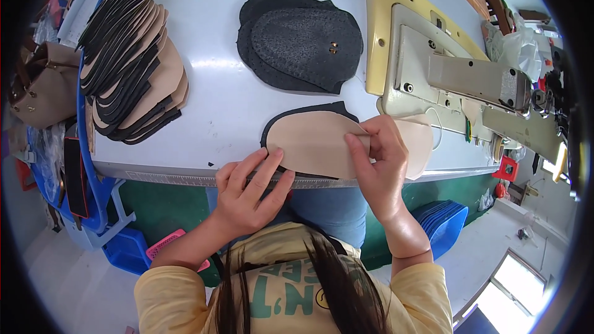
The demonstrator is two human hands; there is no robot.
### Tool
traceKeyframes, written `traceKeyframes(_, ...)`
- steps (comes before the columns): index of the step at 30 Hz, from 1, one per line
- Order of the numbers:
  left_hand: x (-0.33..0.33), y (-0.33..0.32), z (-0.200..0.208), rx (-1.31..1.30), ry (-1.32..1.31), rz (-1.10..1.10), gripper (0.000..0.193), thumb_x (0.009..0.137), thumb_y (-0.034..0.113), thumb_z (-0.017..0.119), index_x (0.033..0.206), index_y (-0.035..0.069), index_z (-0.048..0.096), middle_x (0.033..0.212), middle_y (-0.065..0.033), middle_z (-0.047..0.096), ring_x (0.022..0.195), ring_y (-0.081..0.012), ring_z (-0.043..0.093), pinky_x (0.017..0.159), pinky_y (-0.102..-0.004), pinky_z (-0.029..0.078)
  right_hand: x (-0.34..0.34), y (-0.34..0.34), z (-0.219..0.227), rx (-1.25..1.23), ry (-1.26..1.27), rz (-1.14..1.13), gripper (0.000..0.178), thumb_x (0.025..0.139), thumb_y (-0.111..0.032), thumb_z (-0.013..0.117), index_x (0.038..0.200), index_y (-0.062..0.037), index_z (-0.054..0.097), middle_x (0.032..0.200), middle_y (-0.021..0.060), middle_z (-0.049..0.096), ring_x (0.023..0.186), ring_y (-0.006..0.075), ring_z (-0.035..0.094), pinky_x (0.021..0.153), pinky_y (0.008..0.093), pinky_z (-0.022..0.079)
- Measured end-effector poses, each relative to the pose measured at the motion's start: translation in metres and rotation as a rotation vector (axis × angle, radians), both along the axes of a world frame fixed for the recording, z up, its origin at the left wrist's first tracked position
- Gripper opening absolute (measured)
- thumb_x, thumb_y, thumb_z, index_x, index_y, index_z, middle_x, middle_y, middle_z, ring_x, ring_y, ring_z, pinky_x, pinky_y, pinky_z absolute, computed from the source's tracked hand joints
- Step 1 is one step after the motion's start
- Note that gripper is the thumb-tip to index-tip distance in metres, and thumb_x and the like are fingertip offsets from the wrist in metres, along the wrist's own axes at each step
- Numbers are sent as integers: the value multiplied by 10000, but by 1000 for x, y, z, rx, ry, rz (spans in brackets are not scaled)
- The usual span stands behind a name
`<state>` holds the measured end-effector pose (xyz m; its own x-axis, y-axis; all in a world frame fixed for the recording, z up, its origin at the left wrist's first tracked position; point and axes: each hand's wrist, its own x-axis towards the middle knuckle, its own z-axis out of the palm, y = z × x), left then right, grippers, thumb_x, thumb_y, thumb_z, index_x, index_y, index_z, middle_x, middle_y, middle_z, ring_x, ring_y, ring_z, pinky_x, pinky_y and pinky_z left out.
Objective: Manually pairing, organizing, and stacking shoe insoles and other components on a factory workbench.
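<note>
A beige rounded leather-like piece (312, 142) lies over a black piece (318, 109) of similar outline at the table's front edge. The black shows as a rim along the far and left sides. My right hand (383, 170) pinches the right end of the beige piece between thumb and fingers, lifting it a little. My left hand (250, 195) rests its spread fingertips on the left end, near the metal ruler strip (185, 178). Beyond my right hand lies another beige piece (417, 145), partly hidden by it.
A sewing machine (476, 77) on a cream base stands at the right. Black textured pieces (300, 43) with a small gold fitting lie farther back. A fanned stack of black and beige pieces (133, 68) fills the left. Blue trays (442, 226) are below the table.
</note>
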<state>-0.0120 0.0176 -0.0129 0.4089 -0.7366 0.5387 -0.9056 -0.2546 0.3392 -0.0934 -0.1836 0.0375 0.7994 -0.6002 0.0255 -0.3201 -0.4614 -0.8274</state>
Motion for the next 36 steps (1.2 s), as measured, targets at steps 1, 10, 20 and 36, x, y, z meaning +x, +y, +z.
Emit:
traceKeyframes(1,0,1,-1,7,16,-12,307,731,135,686,1037,136,665,1225,-132,614,1058,-275,577,826,-361,360,1,0,0,-50,19,7,126,851,25,658,915,8,551,731,-34,469,594,4,374,513,163,328)
traceKeyframes(10,1,-1,1,21,-23,-14,334,719,106,683,1049,138,652,1240,-119,602,1073,-266,568,830,-364,350,10,-3,2,-289,74,59,184,812,-32,693,846,-3,515,730,92,512,546,209,491,517,300,420)
traceKeyframes(20,20,-3,19,0,182,-153,289,708,115,701,974,61,604,1113,-113,620,968,-297,573,821,-423,360,-13,-32,7,-598,-17,-48,194,794,-76,714,870,-12,547,791,101,560,651,261,595,542,328,476)
traceKeyframes(36,138,-83,35,227,-9,-143,488,720,148,748,1189,86,626,1313,-124,532,1231,-303,479,1008,-418,414,-64,-90,23,-729,243,83,269,771,-29,682,1038,-26,649,931,105,543,884,289,540,758,372,475)
